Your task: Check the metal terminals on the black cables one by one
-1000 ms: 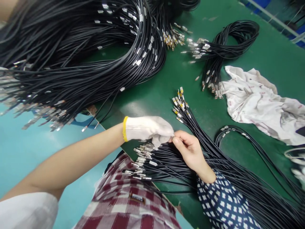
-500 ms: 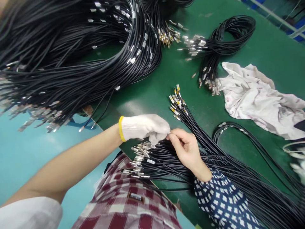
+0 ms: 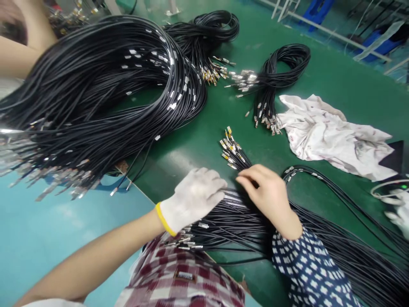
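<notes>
The left hand (image 3: 194, 198), in a white knit glove with a yellow cuff, lies palm down over the near bundle of black cables (image 3: 230, 232) on the green table (image 3: 191, 151), fingers extended and unclenched. The bare right hand (image 3: 270, 196) curls above the cables to its right, thumb and forefinger close together; whether they pinch anything, one cannot tell. Metal-tipped cable ends (image 3: 231, 149) fan out just beyond it (some show yellow). A crumpled white cloth (image 3: 326, 132) lies far right; a large cable coil (image 3: 188, 91) fills the far left.
</notes>
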Motion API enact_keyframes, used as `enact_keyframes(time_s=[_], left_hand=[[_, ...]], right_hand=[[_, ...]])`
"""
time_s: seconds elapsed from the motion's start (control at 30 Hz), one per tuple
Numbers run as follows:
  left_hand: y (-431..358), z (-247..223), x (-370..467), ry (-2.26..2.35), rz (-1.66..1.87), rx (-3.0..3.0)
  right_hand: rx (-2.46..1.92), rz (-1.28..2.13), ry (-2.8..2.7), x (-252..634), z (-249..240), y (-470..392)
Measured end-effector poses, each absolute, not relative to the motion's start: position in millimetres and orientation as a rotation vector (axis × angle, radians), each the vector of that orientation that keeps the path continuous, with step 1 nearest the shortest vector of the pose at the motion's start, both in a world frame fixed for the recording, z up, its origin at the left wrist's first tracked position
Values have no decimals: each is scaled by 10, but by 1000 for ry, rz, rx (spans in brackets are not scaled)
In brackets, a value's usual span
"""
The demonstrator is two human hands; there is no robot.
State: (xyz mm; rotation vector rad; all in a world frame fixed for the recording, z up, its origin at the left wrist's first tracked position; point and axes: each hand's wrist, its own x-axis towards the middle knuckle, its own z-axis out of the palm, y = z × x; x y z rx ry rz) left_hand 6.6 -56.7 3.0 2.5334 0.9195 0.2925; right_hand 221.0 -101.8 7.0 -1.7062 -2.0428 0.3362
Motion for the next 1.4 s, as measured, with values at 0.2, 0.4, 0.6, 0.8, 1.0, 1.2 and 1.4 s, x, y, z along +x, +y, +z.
enact_keyframes(time_s=[0.2,0.4,0.6,0.8,1.0,1.2,1.4], left_hand=[[-720,-79,106,676,173,2808],[-651,-95,69,740,179,2753],[-567,27,0,1024,353,2224],[-505,111,-31,1235,590,1372],[-506,116,-62,1200,564,1482],[-505,80,-164,1148,558,1695],[-466,99,-227,1097,504,1533]], right_hand=[[-2063,-47,-2058,2360,-49,-952],[-1924,264,-1862,2370,36,-996],[-1607,477,-1840,2392,88,-1105],[-1513,464,-1988,2389,19,-1254],[-1576,552,-2031,2084,119,-1117],[-1537,937,-2024,1691,226,-894],[-1456,1064,-1838,1680,148,-909]])
